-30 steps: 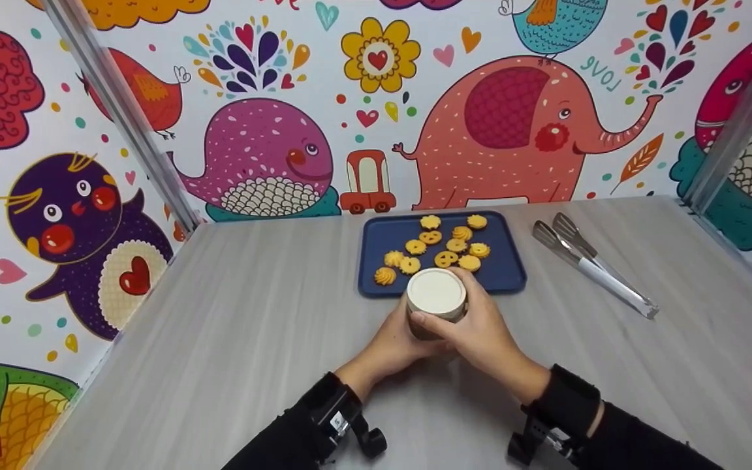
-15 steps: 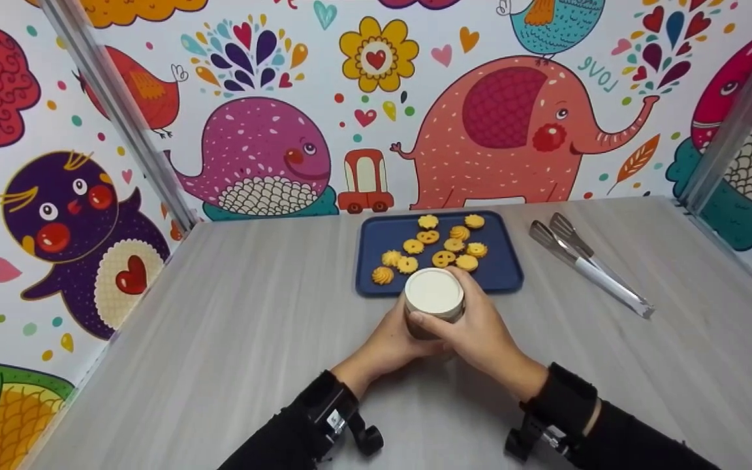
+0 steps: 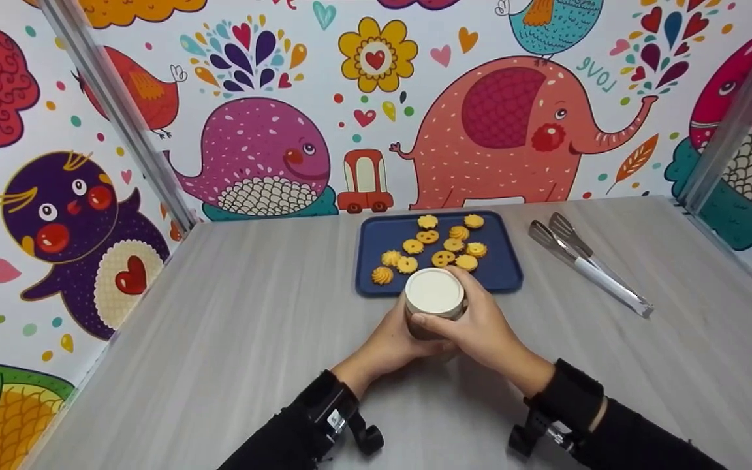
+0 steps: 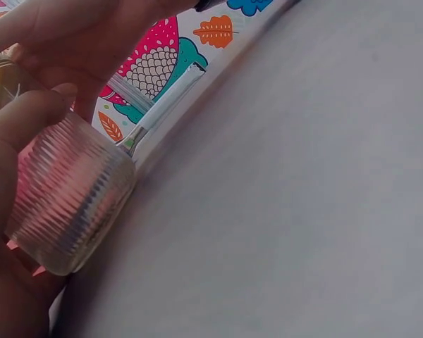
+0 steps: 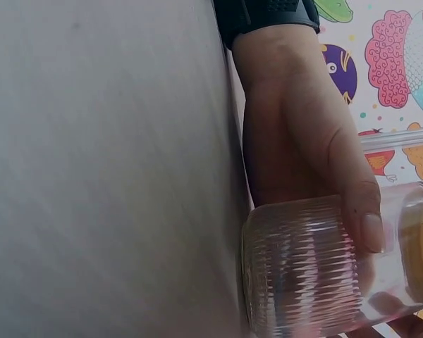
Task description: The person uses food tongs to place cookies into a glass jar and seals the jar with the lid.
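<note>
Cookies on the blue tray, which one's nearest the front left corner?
The swirled cookie at the far left; every other visible one lies farther right and back.

From my end I have the left forearm (image 3: 278, 424) and right forearm (image 3: 643, 427) slanting inward — left hand (image 3: 391, 338) and right hand (image 3: 488, 329) facing, both curled to grip, right thumb (image 3: 438, 324) reaching across.

The jar (image 3: 435, 292) is between left hand (image 3: 394, 338) and right hand (image 3: 482, 323), tray (image 3: 375, 240) just behind with cookies (image 3: 442, 258) on it, tongs (image 3: 604, 279) off right of the tray (same worktop (image 3: 258, 294)).
</note>
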The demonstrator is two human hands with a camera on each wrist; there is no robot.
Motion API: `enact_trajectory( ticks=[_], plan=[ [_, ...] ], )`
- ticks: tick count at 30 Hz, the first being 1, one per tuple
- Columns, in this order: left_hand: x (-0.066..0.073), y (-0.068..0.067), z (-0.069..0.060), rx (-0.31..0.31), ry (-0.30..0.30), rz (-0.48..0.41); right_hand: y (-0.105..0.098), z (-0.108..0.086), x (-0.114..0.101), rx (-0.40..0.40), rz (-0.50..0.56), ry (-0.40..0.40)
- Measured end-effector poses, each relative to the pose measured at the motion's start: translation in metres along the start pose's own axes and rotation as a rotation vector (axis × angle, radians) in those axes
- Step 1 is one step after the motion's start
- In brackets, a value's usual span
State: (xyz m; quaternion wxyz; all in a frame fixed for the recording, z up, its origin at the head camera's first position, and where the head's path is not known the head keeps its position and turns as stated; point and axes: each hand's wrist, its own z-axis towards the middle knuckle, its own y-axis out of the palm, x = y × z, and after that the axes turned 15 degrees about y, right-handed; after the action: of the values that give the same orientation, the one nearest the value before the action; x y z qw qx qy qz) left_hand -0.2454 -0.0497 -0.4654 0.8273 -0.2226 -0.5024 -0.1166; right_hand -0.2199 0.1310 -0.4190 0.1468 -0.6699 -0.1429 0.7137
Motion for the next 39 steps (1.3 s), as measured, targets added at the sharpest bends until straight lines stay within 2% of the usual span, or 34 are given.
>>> enact_trajectory(
  ticks=[20,29,39],
  plan=[
    [0.001,0.0,-0.001,-0.002,0.024,0.024,-0.005,0.0,0.001,-0.027,0.014,0.005],
    [0.001,-0.004,-0.001,-0.035,0.036,-0.048,-0.008,0.003,0.004,-0.06,0.007,-0.004],
    [-0.003,-0.001,-0.001,-0.025,0.071,-0.081,-0.011,0.005,0.004,-0.1,-0.012,0.016]
  ],
)
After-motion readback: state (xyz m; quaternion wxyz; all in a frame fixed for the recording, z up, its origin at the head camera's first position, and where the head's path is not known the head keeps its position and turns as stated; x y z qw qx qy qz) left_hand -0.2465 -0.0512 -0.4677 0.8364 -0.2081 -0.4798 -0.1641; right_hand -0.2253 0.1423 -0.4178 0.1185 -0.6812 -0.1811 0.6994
